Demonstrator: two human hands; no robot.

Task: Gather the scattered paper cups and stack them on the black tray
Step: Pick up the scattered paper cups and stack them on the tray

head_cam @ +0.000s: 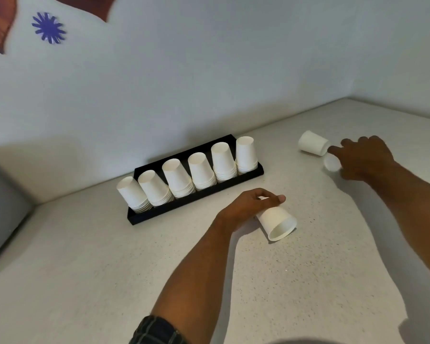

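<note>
From the head camera, looking down, a pale speckled tabletop (308,281) met a plain light wall. A long, shallow black tray (184,207) lay near the wall, angled from lower left to upper right. Six stacks of white paper cups (199,171) stood in it in a row, all upside down with flat bases upward and rolled rims nested at the bottom.

The left hand (246,207) rested on the tabletop just in front of the tray. Its fingers (278,199) were curled over the base end of a loose cup (278,223), holding it. That cup lay on its side, plain white and tapered, its open mouth turned toward the camera.

The right hand (365,157) reached toward the far right of the tabletop, well apart from the tray. Two more white cups lay on their sides there: a far cup (312,142), and a near cup (332,163) partly hidden by the hand. The fingers were curled, with their tips at the cups; whether they pinched one could not be told.

A plaid sleeve (157,331) showed at the bottom edge. A blue flower cutout (49,28) was stuck on the wall at upper left.
</note>
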